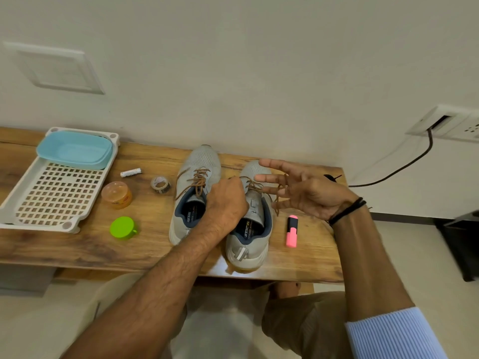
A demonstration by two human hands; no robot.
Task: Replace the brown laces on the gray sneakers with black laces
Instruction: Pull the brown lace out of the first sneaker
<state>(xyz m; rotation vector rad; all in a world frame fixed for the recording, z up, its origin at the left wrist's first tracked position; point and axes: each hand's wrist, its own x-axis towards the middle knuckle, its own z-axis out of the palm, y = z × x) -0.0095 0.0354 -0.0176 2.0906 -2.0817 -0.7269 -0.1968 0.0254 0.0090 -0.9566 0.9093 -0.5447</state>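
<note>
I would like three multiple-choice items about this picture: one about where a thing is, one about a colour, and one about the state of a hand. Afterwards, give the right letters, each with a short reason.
1. Where is the pink highlighter?
A) on the table, to the right of both sneakers
B) inside a sneaker
C) under the table

2. What colour are the laces in the sneakers?
A) black
B) white
C) brown

3. How is the right hand?
A) closed in a fist
B) open, fingers spread, a lace hanging over them
C) gripping the highlighter

Answers:
1 A: it lies on the wood beside the right-hand sneaker.
2 C: both shoes show brown laces.
3 B: the fingers are straight and apart, with lace draped across them.
</note>
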